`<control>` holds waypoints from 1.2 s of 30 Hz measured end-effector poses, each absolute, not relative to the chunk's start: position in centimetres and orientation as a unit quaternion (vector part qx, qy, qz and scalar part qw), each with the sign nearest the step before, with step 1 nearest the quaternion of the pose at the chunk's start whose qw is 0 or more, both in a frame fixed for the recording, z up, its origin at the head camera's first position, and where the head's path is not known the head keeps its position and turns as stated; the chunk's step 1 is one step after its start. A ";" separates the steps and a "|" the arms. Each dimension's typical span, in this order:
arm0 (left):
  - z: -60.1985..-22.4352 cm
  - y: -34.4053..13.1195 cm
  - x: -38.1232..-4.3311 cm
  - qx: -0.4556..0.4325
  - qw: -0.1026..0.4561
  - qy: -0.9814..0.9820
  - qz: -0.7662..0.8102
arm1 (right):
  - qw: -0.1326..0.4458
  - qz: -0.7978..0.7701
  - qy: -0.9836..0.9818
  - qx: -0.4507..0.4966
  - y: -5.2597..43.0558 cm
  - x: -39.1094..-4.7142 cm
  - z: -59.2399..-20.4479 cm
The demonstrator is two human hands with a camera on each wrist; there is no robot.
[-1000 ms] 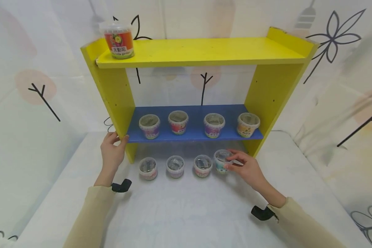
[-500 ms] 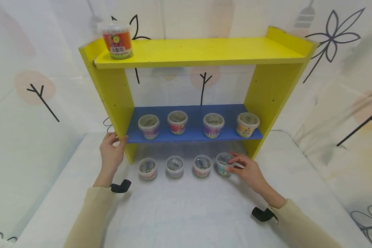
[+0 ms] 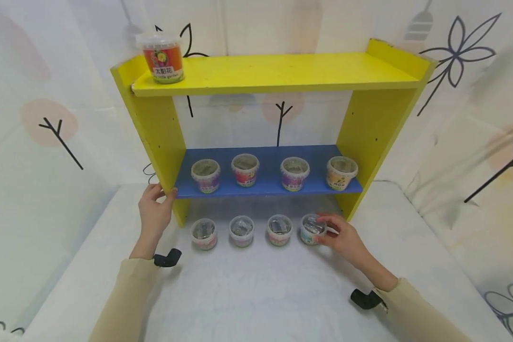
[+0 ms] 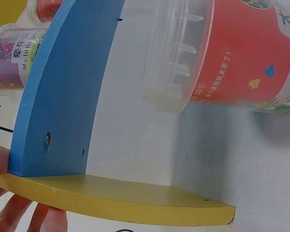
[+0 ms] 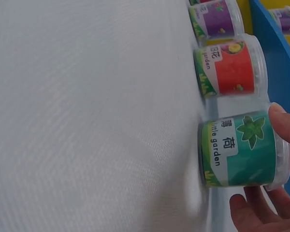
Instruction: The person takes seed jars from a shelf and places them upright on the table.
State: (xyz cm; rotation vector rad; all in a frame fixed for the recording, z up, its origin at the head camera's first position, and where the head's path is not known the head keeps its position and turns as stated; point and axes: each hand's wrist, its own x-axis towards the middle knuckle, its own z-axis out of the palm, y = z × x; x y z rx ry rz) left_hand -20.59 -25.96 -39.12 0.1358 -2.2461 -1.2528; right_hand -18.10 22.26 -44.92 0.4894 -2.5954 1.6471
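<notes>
My left hand [image 3: 156, 209] grips the left side panel of a yellow and blue shelf [image 3: 273, 73], thumb at the blue board's corner and fingers behind the yellow panel, as the left wrist view shows. Below the blue board, my right hand [image 3: 345, 241] holds a clear-lidded plastic cup [image 5: 241, 150] with a green label and leaf picture. Thumb and fingers are around its lid rim. This cup stands upright on the white cloth, at the right end of a row with a red-labelled cup [image 5: 229, 70], a purple-labelled cup [image 5: 215, 21] and another cup [image 3: 204, 235].
Several lidless-looking cups stand along the blue board [image 3: 265, 187], among them a yellow-labelled one [image 3: 342, 173] at its right end. A red-labelled lidded cup [image 3: 162, 59] sits on the top yellow board's left end. Patterned cloth [image 3: 47, 213] hangs behind and at both sides.
The green-labelled cup has shifted slightly right and nearer to me, with my right hand on it. A wider gap now separates it from the neighbouring cup. My left hand keeps its place.
</notes>
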 end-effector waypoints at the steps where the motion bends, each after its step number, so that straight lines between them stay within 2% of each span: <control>1: -39.1 -26.0 -20.6 0.050 0.279 -0.838 -0.466 | 0.013 0.530 -0.833 0.157 22.2 -18.1 -44.9; 7: -39.3 -26.0 -20.7 0.050 0.281 -0.835 -0.470 | 0.016 0.522 -0.839 0.153 22.4 -18.2 -44.9; 18: -39.2 -25.8 -20.6 0.056 0.273 -0.838 -0.470 | 0.056 0.515 -0.841 0.155 22.3 -18.0 -43.1; 27: -39.2 -25.9 -20.6 0.053 0.277 -0.834 -0.474 | 0.086 0.562 -0.802 0.184 21.6 -17.4 -39.6; 36: -39.2 -25.8 -20.5 0.059 0.271 -0.835 -0.475 | 0.106 0.565 -0.787 0.224 20.6 -18.1 -34.7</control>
